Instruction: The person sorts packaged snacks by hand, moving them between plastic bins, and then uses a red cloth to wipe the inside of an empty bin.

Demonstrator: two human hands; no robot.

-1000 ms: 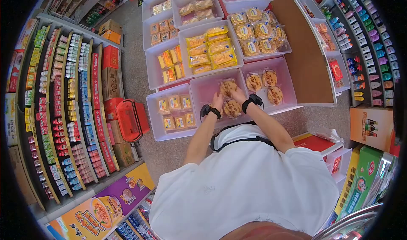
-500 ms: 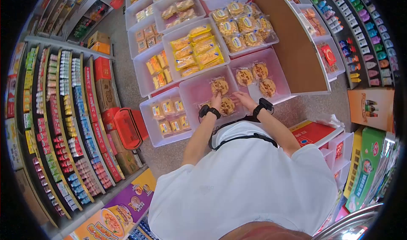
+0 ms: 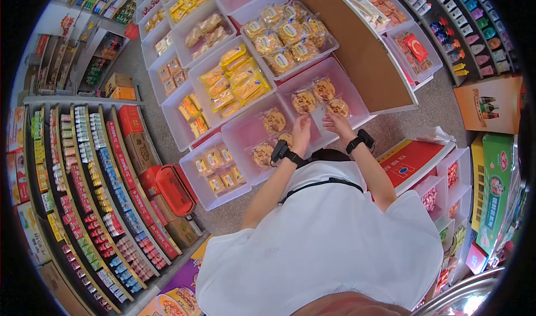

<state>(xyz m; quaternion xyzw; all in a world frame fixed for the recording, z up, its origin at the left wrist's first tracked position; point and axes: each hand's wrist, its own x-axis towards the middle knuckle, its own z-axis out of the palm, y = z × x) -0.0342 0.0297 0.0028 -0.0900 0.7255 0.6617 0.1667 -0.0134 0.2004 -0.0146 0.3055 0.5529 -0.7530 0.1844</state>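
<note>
My right hand (image 3: 338,125) reaches into the right-hand bin (image 3: 357,95), its fingers apart, with fingertips right at the lower edge of a round packaged cookie (image 3: 338,107). Two more wrapped cookies (image 3: 314,95) lie above it in that bin. My left hand (image 3: 301,133) hovers by the wall between the two bins, fingers stretched out and nothing seen in them. Beside it, the left-hand bin (image 3: 237,130) holds three similar cookies (image 3: 274,120), one partly hidden behind my left wrist. Each wrist wears a black strap with a small device.
Bins of yellow-wrapped snacks (image 3: 234,84), round packaged pastries (image 3: 290,32) and small packaged cakes (image 3: 218,168) surround the cookies. A brown board (image 3: 368,48) borders them on the right. Stocked shelves (image 3: 89,187) and a red basket (image 3: 176,190) stand left; a red box (image 3: 405,165) is at right.
Both hands have moved from the cookies in the left bin toward the right bin. My right hand has come up to the lowest cookie there. The view has shifted.
</note>
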